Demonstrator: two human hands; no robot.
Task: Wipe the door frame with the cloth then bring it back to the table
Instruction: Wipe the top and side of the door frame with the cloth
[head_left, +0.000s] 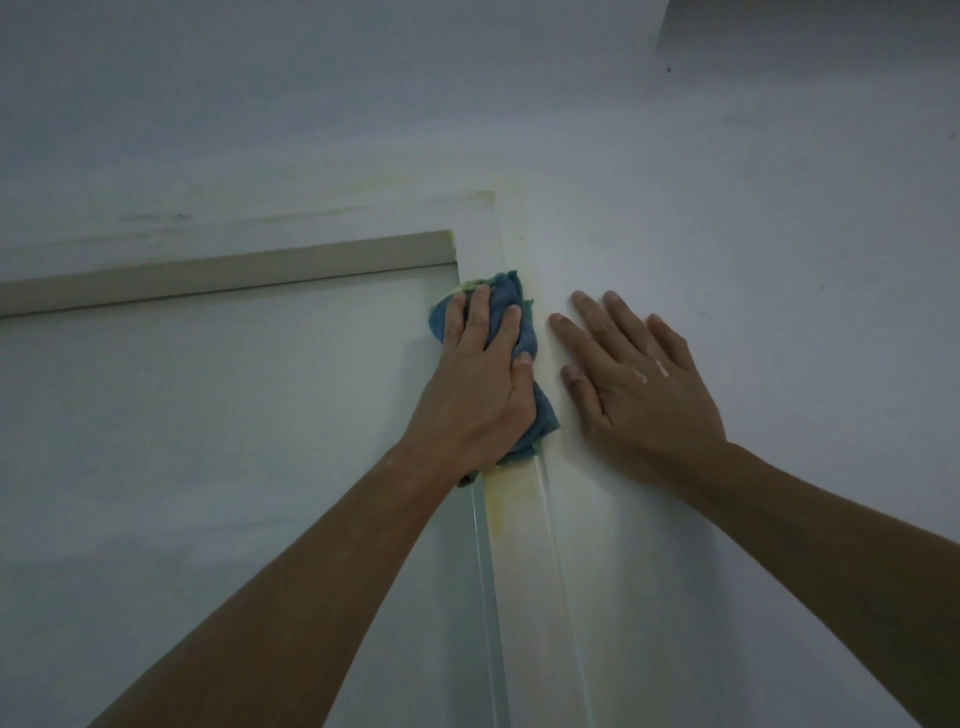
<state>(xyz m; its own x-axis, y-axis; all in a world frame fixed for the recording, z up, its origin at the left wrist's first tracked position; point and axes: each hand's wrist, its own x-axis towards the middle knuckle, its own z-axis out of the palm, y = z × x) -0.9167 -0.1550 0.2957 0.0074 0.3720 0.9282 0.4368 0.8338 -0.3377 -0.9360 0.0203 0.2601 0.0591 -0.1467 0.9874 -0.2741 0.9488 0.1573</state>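
A white door frame (524, 525) runs up the middle of the view and turns left at its top corner. My left hand (483, 384) presses a bunched blue cloth (511, 306) flat against the upright of the frame, just below that corner. Cloth edges stick out above my fingers and below my palm. My right hand (639, 384) lies flat on the wall to the right of the frame, fingers spread, holding nothing. A few pale specks sit on its knuckles.
The white door (208, 441) fills the lower left, with a beige strip (234, 273) along its top. Yellowish stains mark the frame under the cloth and near the top corner. White wall (779, 208) spreads above and to the right.
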